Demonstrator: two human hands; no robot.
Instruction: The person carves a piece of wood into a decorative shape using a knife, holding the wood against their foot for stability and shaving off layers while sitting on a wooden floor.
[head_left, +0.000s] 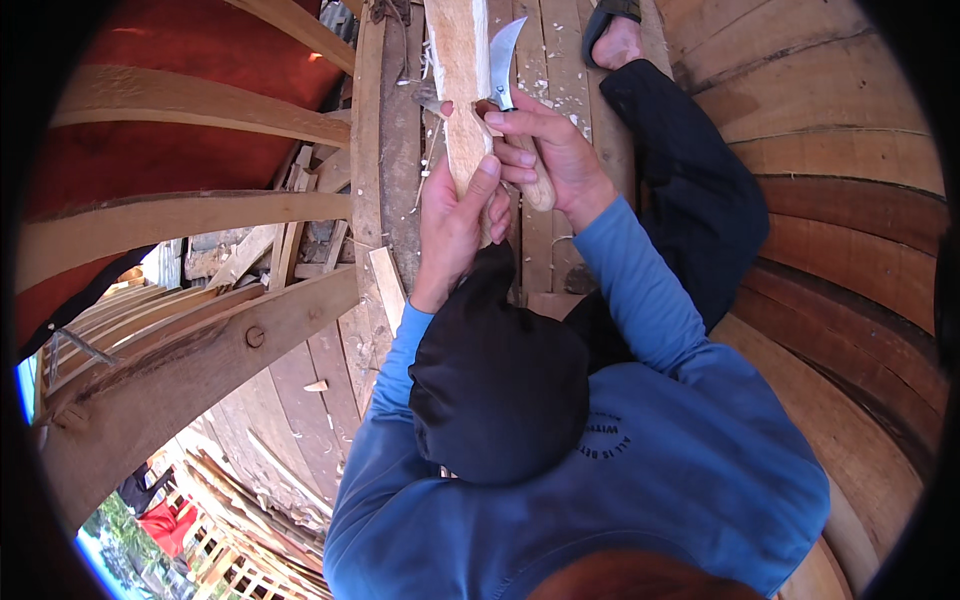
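Observation:
My left hand is closed round the narrow lower end of a pale, roughly carved piece of wood, its thumb lying along the top face. The wood's wider part points away from me and runs out of view at the upper edge. In my right hand is a knife with a curved, pointed steel blade and a wooden handle. Its blade stands up just right of the wood, close to a notch in that edge. The right fingers reach toward the wood's side; whether they touch it, I cannot tell.
Wood shavings litter the plank floor. My bent leg in dark trousers lies at the right, beside a curved plank wall. Heavy wooden ribs cross at the left. A small offcut lies beside my left forearm.

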